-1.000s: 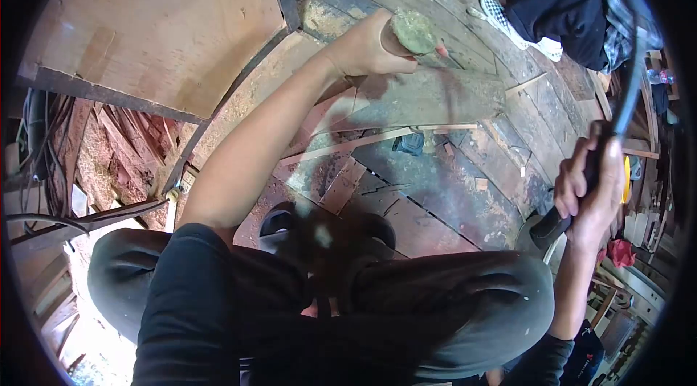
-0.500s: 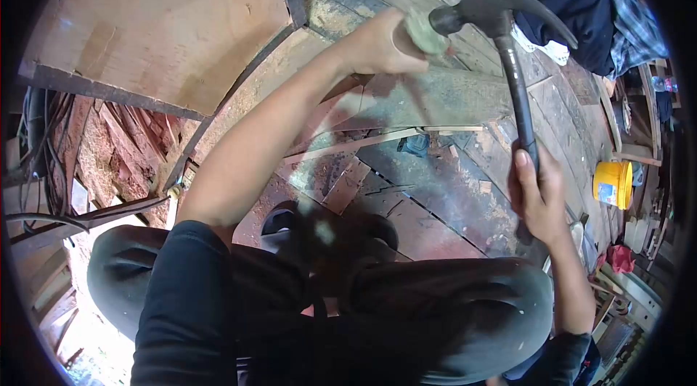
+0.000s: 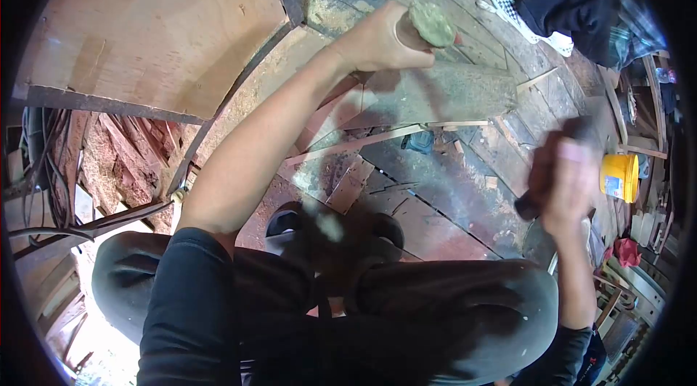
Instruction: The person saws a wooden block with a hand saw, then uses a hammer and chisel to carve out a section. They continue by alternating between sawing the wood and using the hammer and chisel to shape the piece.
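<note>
My left hand (image 3: 388,38) is closed around what looks like a chisel, and its frayed, greenish, mushroomed handle end (image 3: 433,25) sticks out past the thumb. Its lower part is hidden by the hand. Beneath lies a wide wooden plank (image 3: 457,96). On the right, smeared by motion, my right hand (image 3: 570,179) grips a dark-handled claw hammer (image 3: 530,206). The butt of the handle shows below the fist; the hammer's head is too blurred to make out, up and away from the chisel.
A plywood panel with a dark frame (image 3: 160,30) stands at upper left, with cables (image 3: 54,168) and wood scraps below it. Between my feet and the plank are a small blue object (image 3: 420,141) and offcuts. A person's checkered shoe (image 3: 506,9) is at upper right, near a yellow bucket (image 3: 619,177).
The hammer has swung up and right, away from the chisel's end, which it was at or close to before. My left hand keeps its hold in nearly the same place.
</note>
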Tool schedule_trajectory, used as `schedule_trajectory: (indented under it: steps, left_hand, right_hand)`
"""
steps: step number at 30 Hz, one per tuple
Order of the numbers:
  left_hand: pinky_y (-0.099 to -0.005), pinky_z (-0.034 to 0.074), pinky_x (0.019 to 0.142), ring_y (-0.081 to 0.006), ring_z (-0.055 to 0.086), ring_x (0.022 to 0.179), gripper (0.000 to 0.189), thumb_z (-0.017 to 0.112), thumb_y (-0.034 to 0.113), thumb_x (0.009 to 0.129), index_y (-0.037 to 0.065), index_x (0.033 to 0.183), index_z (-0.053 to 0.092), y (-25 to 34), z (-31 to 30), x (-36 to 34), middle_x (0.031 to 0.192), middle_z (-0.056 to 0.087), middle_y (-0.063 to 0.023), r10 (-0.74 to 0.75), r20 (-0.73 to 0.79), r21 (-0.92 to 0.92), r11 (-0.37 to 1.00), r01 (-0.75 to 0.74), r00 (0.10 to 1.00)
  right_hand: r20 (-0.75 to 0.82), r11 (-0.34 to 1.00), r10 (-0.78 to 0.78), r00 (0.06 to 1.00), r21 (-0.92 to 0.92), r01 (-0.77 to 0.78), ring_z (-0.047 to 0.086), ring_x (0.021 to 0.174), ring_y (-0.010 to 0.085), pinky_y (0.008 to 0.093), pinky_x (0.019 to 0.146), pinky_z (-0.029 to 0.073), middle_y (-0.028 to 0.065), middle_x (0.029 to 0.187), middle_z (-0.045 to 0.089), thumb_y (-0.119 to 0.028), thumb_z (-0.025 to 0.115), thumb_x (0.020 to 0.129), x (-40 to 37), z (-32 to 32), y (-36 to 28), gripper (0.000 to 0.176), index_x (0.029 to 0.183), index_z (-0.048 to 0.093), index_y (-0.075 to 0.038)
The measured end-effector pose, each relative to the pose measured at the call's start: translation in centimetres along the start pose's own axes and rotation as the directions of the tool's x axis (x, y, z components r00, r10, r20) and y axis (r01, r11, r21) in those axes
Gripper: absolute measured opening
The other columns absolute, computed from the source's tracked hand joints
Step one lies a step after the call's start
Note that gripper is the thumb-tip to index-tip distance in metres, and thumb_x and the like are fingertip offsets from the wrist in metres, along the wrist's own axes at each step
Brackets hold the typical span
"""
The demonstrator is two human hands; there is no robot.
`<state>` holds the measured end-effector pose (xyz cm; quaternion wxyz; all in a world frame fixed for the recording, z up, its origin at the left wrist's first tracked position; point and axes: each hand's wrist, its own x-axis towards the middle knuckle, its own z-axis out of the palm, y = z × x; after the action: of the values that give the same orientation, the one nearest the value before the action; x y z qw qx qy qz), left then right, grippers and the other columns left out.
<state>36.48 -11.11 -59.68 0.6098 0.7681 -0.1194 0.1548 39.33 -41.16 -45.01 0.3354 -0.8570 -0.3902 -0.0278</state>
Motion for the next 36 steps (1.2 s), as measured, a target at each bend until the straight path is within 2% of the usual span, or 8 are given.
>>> schedule_trajectory:
  steps: [2,5,8,12,16,20,27,36]
  left_hand:
    - [-0.0296,0.05,0.088,-0.0176,0.066,0.091,0.037,0.077,0.019,0.07,-0.001,0.1,0.069,-0.7,0.3,-0.4,0.099,0.072,-0.0101,-0.047,-0.042,-0.002,0.999,0.047,0.998]
    - [-0.0312,0.05,0.087,-0.0194,0.067,0.09,0.041,0.078,0.019,0.069,-0.001,0.103,0.067,0.0,0.0,-0.3,0.1,0.072,-0.012,-0.024,0.022,0.061,0.998,0.023,0.999]
    - [-0.0314,0.051,0.085,-0.0196,0.067,0.088,0.04,0.078,0.018,0.07,-0.001,0.104,0.067,0.5,0.7,-1.1,0.099,0.072,-0.0137,0.017,-0.007,-0.049,0.999,-0.017,1.0]
    - [-0.0295,0.05,0.086,-0.0165,0.065,0.089,0.037,0.076,0.012,0.072,-0.001,0.105,0.068,1.1,0.0,-1.0,0.099,0.072,-0.0109,-0.022,-0.004,0.067,0.997,0.022,1.0]
    - [-0.0285,0.05,0.088,-0.0131,0.064,0.088,0.035,0.073,0.008,0.072,0.001,0.106,0.07,1.7,-0.6,-1.3,0.096,0.072,-0.0047,-0.075,-0.045,-0.059,0.996,0.072,0.996]
    - [-0.0257,0.046,0.066,-0.0072,0.053,0.067,0.035,0.057,0.0,0.075,-0.006,0.108,0.066,1.0,-2.8,-2.2,0.077,0.064,-0.004,-0.038,-0.178,-0.166,0.986,0.008,0.983]
    - [-0.0274,0.044,0.066,-0.0107,0.049,0.062,0.04,0.053,0.005,0.079,-0.008,0.116,0.06,0.4,-5.8,-3.8,0.068,0.054,-0.0044,-0.092,-0.19,-0.269,0.962,0.038,0.977]
    - [-0.0279,0.043,0.061,-0.0111,0.047,0.06,0.039,0.053,0.01,0.083,-0.008,0.118,0.058,-0.1,-5.9,-3.2,0.064,0.051,-0.003,-0.101,-0.202,-0.389,0.921,0.015,0.974]
  right_hand:
    - [0.458,0.95,0.19,0.869,0.14,-0.281,0.044,0.051,0.0057,0.0248,0.047,0.038,-0.0037,0.063,0.047,-0.022,0.052,0.102,0.3,2.1,-1.4,0.018,0.098,0.056,-0.004]
    - [0.351,0.895,0.303,0.886,0.216,-0.391,0.041,0.048,0.0021,0.021,0.042,0.032,-0.0063,0.063,0.047,-0.025,0.05,0.103,1.0,1.4,-1.6,0.02,0.098,0.055,-0.006]
    - [0.051,0.938,0.158,0.986,0.304,-0.166,0.031,0.04,0.0046,0.0222,0.033,0.024,-0.0027,0.06,0.04,-0.037,0.041,0.104,2.0,-0.3,-2.2,0.031,0.102,0.051,-0.007]
    - [0.051,0.606,-0.011,0.999,0.795,-0.034,0.025,0.037,0.007,0.0213,0.031,0.026,0.0001,0.059,0.033,-0.043,0.043,0.102,3.0,-1.2,-3.4,0.034,0.097,0.038,-0.01]
    - [-0.053,0.798,0.072,0.996,0.602,-0.026,0.029,0.039,0.0057,0.0212,0.033,0.026,-0.0008,0.06,0.036,-0.038,0.042,0.103,1.7,1.5,-1.7,0.031,0.104,0.043,-0.007]
    - [0.017,0.809,0.404,0.914,0.458,-0.367,0.041,0.049,0.0044,0.0208,0.044,0.031,-0.0019,0.066,0.049,-0.023,0.056,0.1,-1.7,6.0,3.1,0.018,0.102,0.055,-0.005]
    - [-0.037,0.923,0.384,0.923,-0.019,-0.384,0.045,0.056,0.0181,0.0334,0.054,0.039,0.0091,0.065,0.048,-0.02,0.067,0.092,-9.1,14.7,13.1,0.02,0.096,0.061,-0.001]
    - [-0.006,0.88,0.473,0.881,0.053,-0.472,0.048,0.061,0.0187,0.0328,0.059,0.042,0.01,0.071,0.053,-0.022,0.062,0.095,-12.4,17.0,15.1,0.023,0.106,0.059,-0.002]
